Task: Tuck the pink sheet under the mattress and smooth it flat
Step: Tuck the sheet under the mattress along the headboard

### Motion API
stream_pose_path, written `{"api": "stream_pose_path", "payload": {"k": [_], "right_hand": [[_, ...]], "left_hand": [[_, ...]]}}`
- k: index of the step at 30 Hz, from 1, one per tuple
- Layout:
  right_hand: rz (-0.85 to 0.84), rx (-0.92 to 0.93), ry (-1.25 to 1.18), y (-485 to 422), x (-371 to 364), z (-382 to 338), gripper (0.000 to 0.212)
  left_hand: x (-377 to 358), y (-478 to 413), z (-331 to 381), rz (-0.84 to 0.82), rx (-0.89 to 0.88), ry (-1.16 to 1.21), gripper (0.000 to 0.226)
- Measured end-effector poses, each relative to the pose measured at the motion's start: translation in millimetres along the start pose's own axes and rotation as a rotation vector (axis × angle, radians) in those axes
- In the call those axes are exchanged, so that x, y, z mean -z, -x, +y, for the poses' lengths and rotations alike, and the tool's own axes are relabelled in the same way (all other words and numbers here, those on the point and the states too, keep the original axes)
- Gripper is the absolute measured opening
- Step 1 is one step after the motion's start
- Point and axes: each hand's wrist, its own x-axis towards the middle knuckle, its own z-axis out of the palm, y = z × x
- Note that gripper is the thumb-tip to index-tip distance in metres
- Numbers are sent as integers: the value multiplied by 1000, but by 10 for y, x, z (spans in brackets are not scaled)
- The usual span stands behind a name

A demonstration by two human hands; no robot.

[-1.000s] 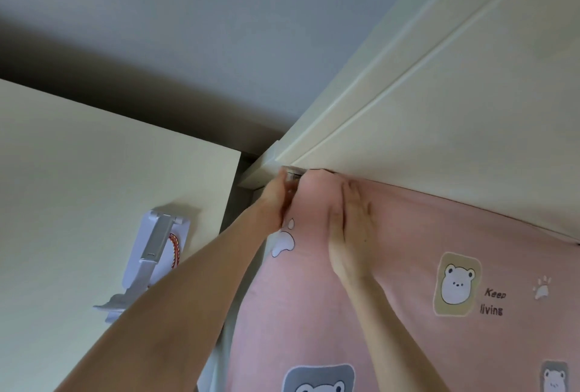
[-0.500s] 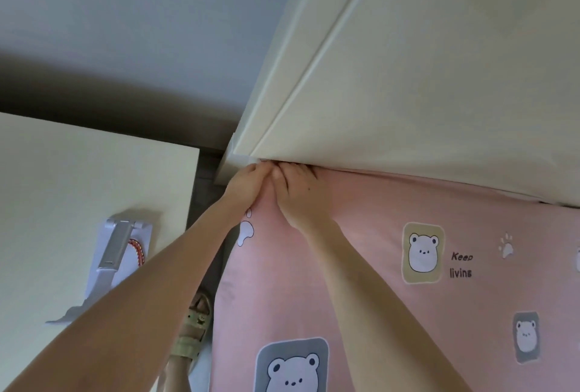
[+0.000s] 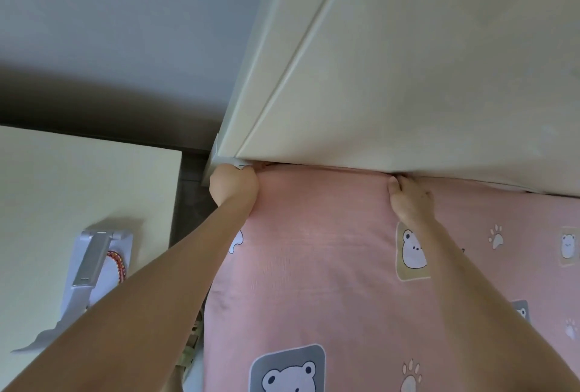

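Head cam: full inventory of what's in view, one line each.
pink sheet: 1, pink with bear and paw prints, over the bed, centre-right
headboard: 1, cream, upright along sheet's far edge
side table: 1, cream, left of bed
stand: 1, white-silver, on side table
cord: 1, red braided, on stand
wall: 1, grey, top left
left hand: 1, sheet's corner by headboard, fingers hidden
right hand: 1, on sheet, fingertips at headboard gap
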Motion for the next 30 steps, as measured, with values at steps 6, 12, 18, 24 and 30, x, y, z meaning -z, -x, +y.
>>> {"api": "stream_pose_path", "payload": {"k": [6, 12, 18, 24, 30], "right_hand": [[-86, 93, 16, 10, -87, -297, 46], [14, 422, 71, 732, -148, -1026, 65], [48, 587, -89, 1123, -220, -1445, 63], [59, 642, 96, 1385, -267, -1391, 51], [320, 848, -52, 2218, -309, -1219, 36]], "left_hand": [[-8, -40, -1, 21, 142, 127, 24], [203, 62, 108, -146, 252, 215, 26], [521, 117, -14, -362, 239, 402, 26], [735, 352, -464, -300, 182, 315, 33], [697, 902, -1159, -423, 257, 226, 33]]}}
